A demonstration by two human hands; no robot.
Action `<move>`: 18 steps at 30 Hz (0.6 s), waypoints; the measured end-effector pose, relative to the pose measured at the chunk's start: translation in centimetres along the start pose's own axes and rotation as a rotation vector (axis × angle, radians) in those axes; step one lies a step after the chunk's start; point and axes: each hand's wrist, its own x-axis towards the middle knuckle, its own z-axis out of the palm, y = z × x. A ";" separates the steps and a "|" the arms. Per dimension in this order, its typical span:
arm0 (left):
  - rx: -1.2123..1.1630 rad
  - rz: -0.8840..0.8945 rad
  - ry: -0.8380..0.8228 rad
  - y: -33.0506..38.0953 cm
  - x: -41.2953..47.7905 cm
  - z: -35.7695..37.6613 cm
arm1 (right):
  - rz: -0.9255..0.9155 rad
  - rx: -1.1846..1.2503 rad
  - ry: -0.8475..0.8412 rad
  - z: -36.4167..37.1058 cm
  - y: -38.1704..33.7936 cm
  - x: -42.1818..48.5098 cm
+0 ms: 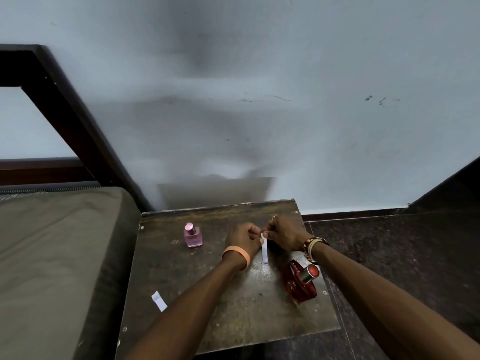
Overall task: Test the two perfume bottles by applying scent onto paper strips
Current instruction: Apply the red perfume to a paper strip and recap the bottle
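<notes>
From the head view, the left hand [242, 240] and the right hand [283, 233] met over the middle of the dark, scuffed wooden worktop [233, 320]. Both had curled fingers pinching the far end of a narrow white paper strip [264, 252], whose free end pointed back toward the person. A square pink glass perfume bottle [193, 236] stood upright well to the left of the hands. A round red perfume bottle [300, 281] with a silver collar stood near the right forearm. A second white paper strip [159, 301] lay at the worktop's left edge, beside an olive-covered bed [52, 255].
</notes>
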 end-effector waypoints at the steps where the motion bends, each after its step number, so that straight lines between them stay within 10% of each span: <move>1: 0.024 0.006 0.001 -0.3 0.0 0.1 | -0.002 -0.006 0.005 0.1 0.1 0.2; 18: 0.288 0.133 -0.054 -0.8 -0.9 1.0 | -0.059 -0.048 0.052 1.7 1.1 1.0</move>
